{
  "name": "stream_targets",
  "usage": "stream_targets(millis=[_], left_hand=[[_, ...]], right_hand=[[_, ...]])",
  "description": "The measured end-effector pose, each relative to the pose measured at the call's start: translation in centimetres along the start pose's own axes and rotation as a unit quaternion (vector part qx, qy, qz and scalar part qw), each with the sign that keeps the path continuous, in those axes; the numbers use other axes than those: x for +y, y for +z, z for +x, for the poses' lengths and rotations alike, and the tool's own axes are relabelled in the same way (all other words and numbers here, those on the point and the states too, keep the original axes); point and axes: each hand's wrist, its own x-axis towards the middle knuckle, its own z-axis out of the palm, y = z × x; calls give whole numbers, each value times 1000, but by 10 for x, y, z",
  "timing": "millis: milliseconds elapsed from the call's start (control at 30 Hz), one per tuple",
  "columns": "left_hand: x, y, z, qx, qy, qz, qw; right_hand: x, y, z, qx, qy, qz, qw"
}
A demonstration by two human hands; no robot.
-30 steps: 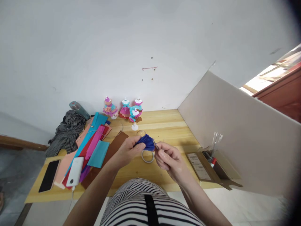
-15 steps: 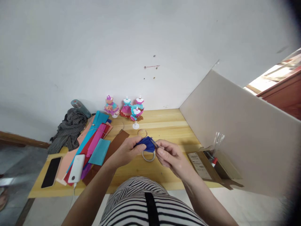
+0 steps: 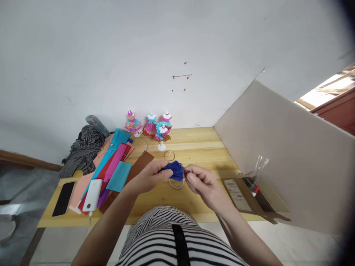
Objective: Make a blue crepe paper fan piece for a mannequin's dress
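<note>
A gathered piece of dark blue crepe paper (image 3: 174,170) is held above the wooden table (image 3: 194,147). My left hand (image 3: 149,175) pinches its left side with closed fingers. My right hand (image 3: 201,183) is closed on a thin needle-like tool (image 3: 185,170) whose tip meets the paper's right edge. Just under the paper lies a roll of tape (image 3: 176,183). A clear ring (image 3: 169,155) lies a little farther back.
Coloured paper sheets (image 3: 115,166), a white power bank (image 3: 91,190) and a black phone (image 3: 63,198) lie at the left. Small paper-dress mannequins (image 3: 151,127) stand by the wall. An open cardboard box (image 3: 249,194) sits right, beside a leaning board (image 3: 277,147). Striped cloth (image 3: 83,149) lies back left.
The blue paper has been drawn tighter, from a fanned shape into a smaller bunch. Both hands stay together at it; the view has drifted slightly.
</note>
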Motion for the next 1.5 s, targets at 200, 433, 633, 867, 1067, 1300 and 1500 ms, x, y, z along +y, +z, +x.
stream_targets(millis=[200, 433, 633, 867, 1067, 1300, 1500], left_hand=[[-5, -3, -2, 10, -10, -18, 1000], [-7, -6, -7, -4, -13, -46, 999], [-5, -5, -9, -1, -7, -32, 999], [-5, -7, -10, 10, 2, 17, 1000], [-2, -9, -12, 12, 4, 39, 999], [-2, -10, -16, 21, -15, 9, 1000], [-11, -14, -20, 33, -18, -9, 999]], right_hand=[[2, 5, -1, 4, 6, 87, 996], [-7, 2, 1, -14, -38, -74, 996], [-16, 3, 7, -39, -93, -219, 970], [-13, 4, 7, -34, -85, -223, 971], [-8, 6, 8, -26, -60, -184, 981], [11, 10, 8, -33, 8, 59, 998], [8, 11, 12, -45, 17, 83, 995]])
